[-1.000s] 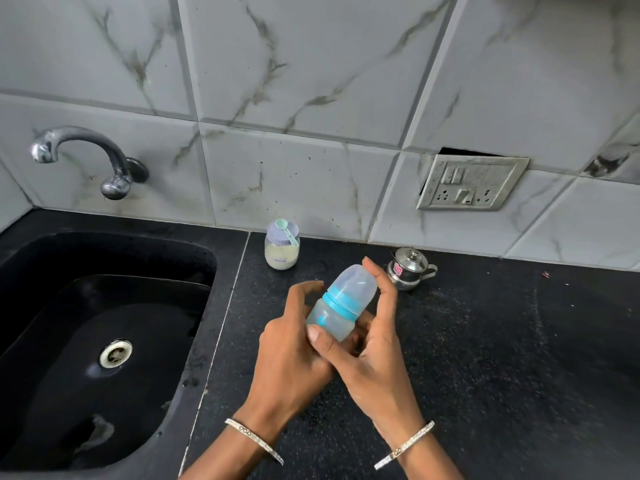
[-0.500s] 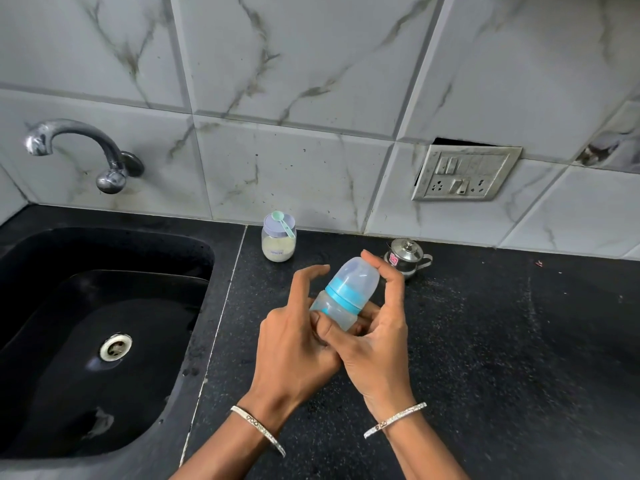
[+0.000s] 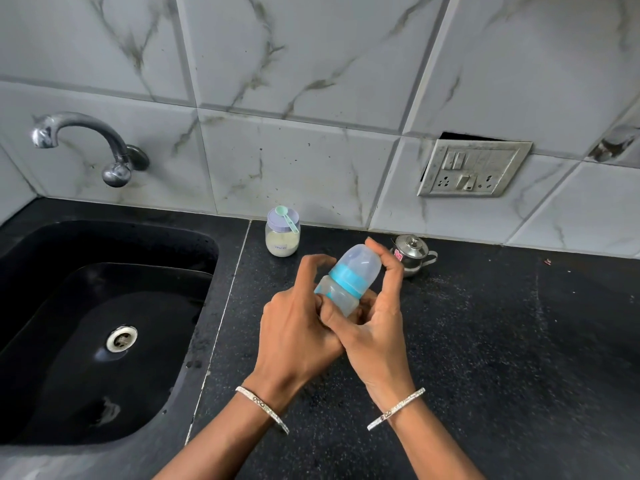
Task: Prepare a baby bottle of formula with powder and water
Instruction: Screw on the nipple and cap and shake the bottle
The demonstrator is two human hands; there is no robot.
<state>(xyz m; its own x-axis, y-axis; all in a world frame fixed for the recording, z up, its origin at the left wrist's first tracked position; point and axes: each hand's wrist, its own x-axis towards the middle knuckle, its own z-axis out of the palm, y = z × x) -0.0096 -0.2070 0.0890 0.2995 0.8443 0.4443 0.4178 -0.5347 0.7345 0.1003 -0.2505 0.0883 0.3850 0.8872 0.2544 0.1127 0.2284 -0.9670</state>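
A small clear baby bottle with a blue collar and a translucent cap is tilted up and to the right above the black counter. My left hand wraps the bottle's lower body from the left. My right hand cups the bottle from below and the right, forefinger resting on the cap's top. At the back by the wall stands a jar of white powder with a lilac lid and a green scoop lying on top. A small steel lidded pot sits behind my right fingers.
A black sink with a steel drain fills the left side, with a chrome tap on the tiled wall above it. A tilted socket plate hangs on the wall at the right. Black counter stretches to the right.
The bottle and both hands have stayed together in nearly the same grip. My left fingers have curled a little closer around the bottle.
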